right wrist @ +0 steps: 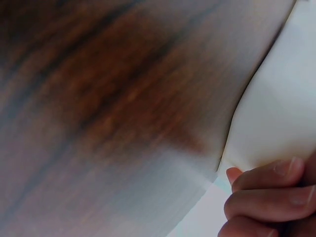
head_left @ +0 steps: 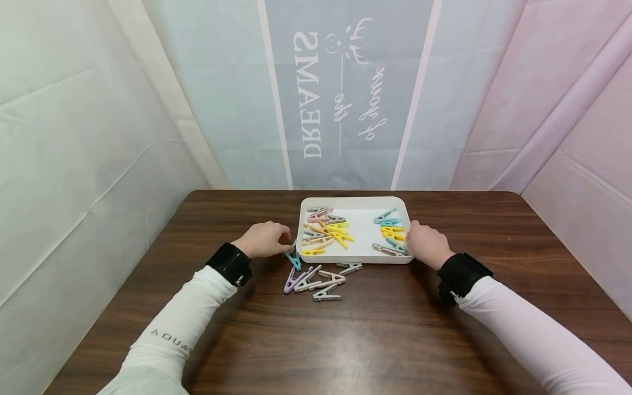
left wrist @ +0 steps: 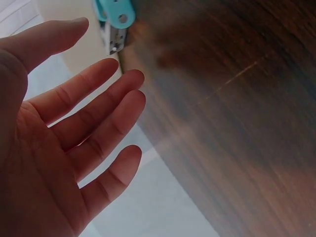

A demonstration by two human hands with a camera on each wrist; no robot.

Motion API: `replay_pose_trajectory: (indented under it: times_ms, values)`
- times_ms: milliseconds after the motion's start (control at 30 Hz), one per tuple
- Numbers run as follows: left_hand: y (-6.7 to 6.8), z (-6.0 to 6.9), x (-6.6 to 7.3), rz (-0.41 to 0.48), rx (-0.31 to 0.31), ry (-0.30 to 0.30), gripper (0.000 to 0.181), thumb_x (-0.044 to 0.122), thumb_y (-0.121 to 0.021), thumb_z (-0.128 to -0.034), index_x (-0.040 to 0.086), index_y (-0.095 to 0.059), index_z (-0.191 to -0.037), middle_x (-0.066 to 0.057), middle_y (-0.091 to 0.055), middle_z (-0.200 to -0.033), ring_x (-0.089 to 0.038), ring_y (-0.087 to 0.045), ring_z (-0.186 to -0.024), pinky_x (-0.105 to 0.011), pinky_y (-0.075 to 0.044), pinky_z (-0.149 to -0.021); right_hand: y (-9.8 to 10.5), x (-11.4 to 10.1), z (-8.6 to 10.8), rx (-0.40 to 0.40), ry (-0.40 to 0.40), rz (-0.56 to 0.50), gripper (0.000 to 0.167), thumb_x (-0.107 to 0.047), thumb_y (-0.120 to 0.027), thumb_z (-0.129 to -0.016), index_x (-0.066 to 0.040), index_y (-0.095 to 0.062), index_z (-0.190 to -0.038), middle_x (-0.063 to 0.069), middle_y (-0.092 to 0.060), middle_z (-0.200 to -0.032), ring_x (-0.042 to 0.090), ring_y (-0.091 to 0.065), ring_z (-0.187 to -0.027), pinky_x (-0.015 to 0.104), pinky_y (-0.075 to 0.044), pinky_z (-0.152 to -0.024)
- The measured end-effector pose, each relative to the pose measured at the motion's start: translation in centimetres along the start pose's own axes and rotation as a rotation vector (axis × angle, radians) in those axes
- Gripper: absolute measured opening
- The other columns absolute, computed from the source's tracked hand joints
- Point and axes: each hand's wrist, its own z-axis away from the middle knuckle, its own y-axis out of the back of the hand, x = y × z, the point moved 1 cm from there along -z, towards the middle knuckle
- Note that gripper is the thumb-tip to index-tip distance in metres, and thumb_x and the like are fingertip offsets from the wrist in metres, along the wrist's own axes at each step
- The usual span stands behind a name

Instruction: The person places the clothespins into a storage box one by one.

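Just outside the left wall of a white tray (head_left: 362, 233), the left hand (head_left: 266, 239) hovers beside a teal clip (head_left: 295, 261). Its fingers (left wrist: 106, 116) are spread and loosely bent in the left wrist view, holding nothing, with the teal clip (left wrist: 118, 12) past the fingertips. At the tray's right side, the right hand (head_left: 428, 244) grips the edge; its fingers (right wrist: 269, 205) curl against the white wall (right wrist: 279, 94) in the right wrist view, its thumb hard to make out. Yellow, orange, pink and grey clips lie in the tray's left part; teal, yellow and grey ones at its right.
In front of the tray on the brown wooden table (head_left: 345, 340) lie a purple clip (head_left: 291, 281) and several pale or grey clips (head_left: 326, 294). Behind the table's far edge hangs a grey-blue cloth (head_left: 345, 170) with white lettering; pale cloths hang at both sides.
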Motion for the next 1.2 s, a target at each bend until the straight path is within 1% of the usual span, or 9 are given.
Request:
replay_pose_trajectory:
  times_ms: [200, 367, 467, 567, 733, 867, 967, 1033, 1200]
  values:
    - [-0.6, -1.0, -0.2, -0.015, -0.013, -0.007, 0.020, 0.032, -0.072, -0.0876, 0.013, -0.071, -0.096, 0.005, -0.060, -0.077, -0.012, -0.054, -0.070, -0.031, -0.046, -0.064, -0.1, 0.1, 0.1, 0.012, 0.010, 0.002, 0.040, -0.012, -0.042, -0.101, 0.019, -0.038, -0.125, 0.022, -0.058, -0.085, 0.030, -0.054, -0.068, 0.040, -0.045, -0.056]
    - [-0.5, -1.2, -0.2, -0.035, 0.006, -0.027, 0.012, 0.025, -0.071, -0.0869, 0.015, -0.070, -0.082, 0.006, -0.058, -0.070, -0.012, -0.053, -0.063, -0.031, -0.044, -0.059, 0.1, -0.1, 0.2, 0.018, 0.013, -0.003, 0.037, -0.012, -0.041, -0.101, 0.018, -0.039, -0.122, 0.022, -0.058, -0.085, 0.030, -0.054, -0.068, 0.040, -0.045, -0.056]
    - [-0.5, -1.4, -0.6, -0.059, 0.018, -0.018, 0.012, 0.021, -0.070, -0.0862, 0.015, -0.069, -0.076, 0.005, -0.058, -0.067, -0.012, -0.053, -0.060, -0.031, -0.044, -0.058, 0.1, -0.1, 0.3, 0.019, 0.011, -0.009, 0.035, -0.012, -0.041, -0.101, 0.017, -0.040, -0.120, 0.021, -0.057, -0.085, 0.030, -0.054, -0.067, 0.039, -0.045, -0.056]
    - [-0.3, -1.4, -1.1, -0.082, 0.029, 0.002, 0.012, 0.018, -0.069, -0.0864, 0.016, -0.069, -0.075, 0.005, -0.058, -0.068, -0.013, -0.053, -0.061, -0.032, -0.045, -0.059, 0.1, -0.2, 0.3, 0.022, 0.008, -0.011, 0.034, -0.012, -0.041, -0.101, 0.016, -0.042, -0.118, 0.021, -0.057, -0.084, 0.030, -0.054, -0.067, 0.040, -0.045, -0.056]
    - [0.2, -1.1, -2.0, -0.066, 0.067, 0.045, 0.011, 0.021, -0.069, -0.0884, 0.013, -0.072, -0.081, 0.004, -0.060, -0.070, -0.014, -0.054, -0.064, -0.033, -0.046, -0.061, 0.1, -0.2, 0.3, 0.021, 0.004, -0.009, 0.032, -0.012, -0.042, -0.100, 0.016, -0.042, -0.117, 0.020, -0.057, -0.083, 0.030, -0.054, -0.067, 0.040, -0.045, -0.056]
    - [0.1, -0.5, -2.1, -0.040, 0.082, 0.070, 0.023, 0.033, -0.069, -0.0896, 0.011, -0.073, -0.094, 0.004, -0.062, -0.073, -0.013, -0.056, -0.066, -0.033, -0.047, -0.062, 0.3, -0.2, 0.3, 0.016, 0.007, -0.009, 0.033, -0.012, -0.042, -0.100, 0.016, -0.042, -0.118, 0.020, -0.057, -0.083, 0.030, -0.054, -0.066, 0.039, -0.045, -0.056]
    - [-0.1, -0.3, -1.7, -0.043, 0.067, 0.052, 0.034, 0.040, -0.070, -0.0874, 0.009, -0.072, -0.101, 0.003, -0.063, -0.077, -0.013, -0.056, -0.068, -0.033, -0.047, -0.063, 0.4, -0.2, 0.3, 0.021, 0.009, -0.007, 0.033, -0.012, -0.042, -0.100, 0.016, -0.041, -0.118, 0.021, -0.057, -0.083, 0.030, -0.054, -0.066, 0.040, -0.044, -0.055]
    - [-0.3, -0.3, -1.5, -0.051, 0.054, 0.041, 0.036, 0.041, -0.072, -0.0852, 0.009, -0.072, -0.103, 0.003, -0.063, -0.078, -0.013, -0.056, -0.069, -0.033, -0.047, -0.063, 0.4, -0.1, 0.3, 0.022, 0.011, -0.008, 0.034, -0.012, -0.042, -0.100, 0.016, -0.041, -0.119, 0.021, -0.057, -0.083, 0.030, -0.053, -0.067, 0.040, -0.044, -0.055]
    - [-0.6, -0.4, -1.3, -0.079, 0.056, 0.038, 0.029, 0.032, -0.078, -0.0815, 0.009, -0.073, -0.099, 0.003, -0.063, -0.077, -0.013, -0.056, -0.067, -0.034, -0.047, -0.062, 0.1, 0.0, 0.2, 0.002, 0.004, -0.019, 0.035, -0.014, -0.044, -0.101, 0.016, -0.041, -0.119, 0.020, -0.056, -0.084, 0.030, -0.053, -0.068, 0.039, -0.045, -0.057]
